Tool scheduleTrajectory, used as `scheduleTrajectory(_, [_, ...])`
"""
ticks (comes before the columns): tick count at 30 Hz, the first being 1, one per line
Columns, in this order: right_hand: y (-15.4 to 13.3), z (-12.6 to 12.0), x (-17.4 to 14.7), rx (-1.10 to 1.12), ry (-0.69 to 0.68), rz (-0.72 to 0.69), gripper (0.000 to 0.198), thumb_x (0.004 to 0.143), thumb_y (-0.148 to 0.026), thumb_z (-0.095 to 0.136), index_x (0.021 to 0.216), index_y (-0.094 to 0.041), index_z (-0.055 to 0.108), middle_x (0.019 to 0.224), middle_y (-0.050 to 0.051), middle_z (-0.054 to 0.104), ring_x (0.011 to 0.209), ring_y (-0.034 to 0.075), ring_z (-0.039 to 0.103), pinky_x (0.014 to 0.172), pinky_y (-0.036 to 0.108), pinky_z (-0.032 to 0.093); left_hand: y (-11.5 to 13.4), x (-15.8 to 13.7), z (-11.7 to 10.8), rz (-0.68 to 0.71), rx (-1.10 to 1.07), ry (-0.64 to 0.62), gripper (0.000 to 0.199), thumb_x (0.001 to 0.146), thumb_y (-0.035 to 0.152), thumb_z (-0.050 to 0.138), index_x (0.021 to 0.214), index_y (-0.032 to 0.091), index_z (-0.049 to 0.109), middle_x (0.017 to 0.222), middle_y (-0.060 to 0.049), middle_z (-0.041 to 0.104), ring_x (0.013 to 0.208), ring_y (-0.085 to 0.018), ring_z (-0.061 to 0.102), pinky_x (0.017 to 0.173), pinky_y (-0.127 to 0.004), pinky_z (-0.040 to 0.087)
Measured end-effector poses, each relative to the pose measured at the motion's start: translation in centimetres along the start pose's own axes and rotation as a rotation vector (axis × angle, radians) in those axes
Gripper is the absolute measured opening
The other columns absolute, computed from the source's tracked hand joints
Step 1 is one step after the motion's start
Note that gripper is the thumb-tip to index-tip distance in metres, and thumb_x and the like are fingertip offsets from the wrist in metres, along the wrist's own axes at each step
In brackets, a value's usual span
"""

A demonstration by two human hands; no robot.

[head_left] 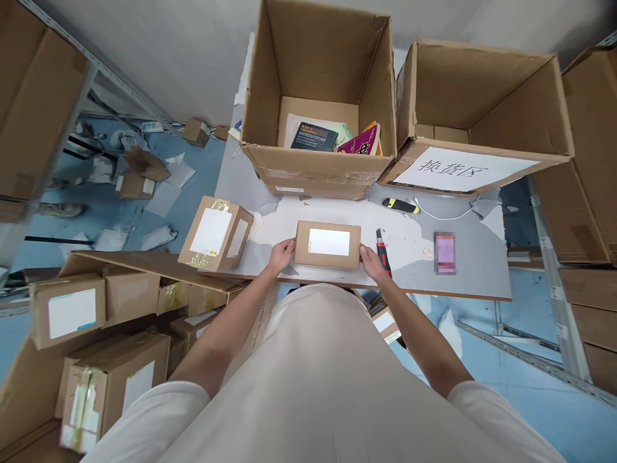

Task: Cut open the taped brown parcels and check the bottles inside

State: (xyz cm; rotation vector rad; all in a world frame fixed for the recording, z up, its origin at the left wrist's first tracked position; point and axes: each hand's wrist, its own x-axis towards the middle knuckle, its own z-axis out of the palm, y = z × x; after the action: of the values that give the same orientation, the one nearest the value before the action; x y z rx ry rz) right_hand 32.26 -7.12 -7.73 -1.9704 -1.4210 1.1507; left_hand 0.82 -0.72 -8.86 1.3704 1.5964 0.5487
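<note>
My left fingers [289, 245] hold the 9 o'clock end of the small box [328, 259]. It sits near the worktop's [409, 247] 6 o'clock edge, long axis 9 to 3 o'clock, label [332, 242] up; stiff, probably light, best taken by both ends. My right fingers [365, 253] hold the 3 o'clock end.

At the worktop [409, 260], we hold a labelled carton [328, 244] by its ends in our left hand [282, 256] and right hand [372, 262]; a red-and-black cutter [382, 253] lies just beside the right, and books [314, 137] lie in an open box [318, 168].
</note>
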Motion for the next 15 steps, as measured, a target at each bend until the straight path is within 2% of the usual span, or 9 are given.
scheduleTrajectory(3, [1.9,0.2,-1.2,0.144,0.024,-0.01,0.048,0.091,-0.034,0.038,0.135,-0.018,0.047,0.124,0.013,0.059,0.105,0.021,0.061,0.096,0.042,0.046,-1.6,-1.1,0.0,-0.006,-0.087,-0.031,0.053,0.077,0.041,0.052,0.12,0.012,0.06,0.11,-0.013,0.068,0.095,-0.021,0.065,0.089,-0.037,0.05])
scheduleTrajectory(8, [3.3,0.9,-2.3,0.147,-0.118,-0.069,0.082,0.071,-0.019,0.06,0.146,-0.025,0.029,0.143,0.011,0.043,0.124,0.025,0.05,0.103,0.045,0.041,-2.8,-2.9,1.0,0.008,-0.179,-0.184,0.066,0.06,0.037,0.069,0.121,0.014,0.059,0.118,-0.012,0.065,0.111,-0.026,0.06,0.1,-0.041,0.044])
scheduleTrajectory(11, [2.6,1.6,-2.4,0.199,-0.153,-0.066,0.087,0.068,-0.021,0.065,0.147,-0.028,0.027,0.141,0.008,0.045,0.121,0.025,0.052,0.102,0.045,0.041,-2.3,-3.5,1.7,-0.029,-0.262,-0.21,0.07,0.055,0.045,0.074,0.116,0.013,0.06,0.112,-0.011,0.068,0.11,-0.027,0.06,0.101,-0.043,0.043])
scheduleTrajectory(15, [1.0,1.0,-2.5,0.254,-0.16,-0.06,0.073,0.073,-0.031,0.063,0.141,-0.025,0.037,0.128,0.009,0.052,0.108,0.023,0.057,0.091,0.04,0.049,-0.6,-4.0,1.1,-0.046,-0.305,-0.174,0.069,0.058,0.057,0.073,0.109,0.013,0.062,0.109,-0.013,0.068,0.108,-0.027,0.06,0.094,-0.041,0.047])
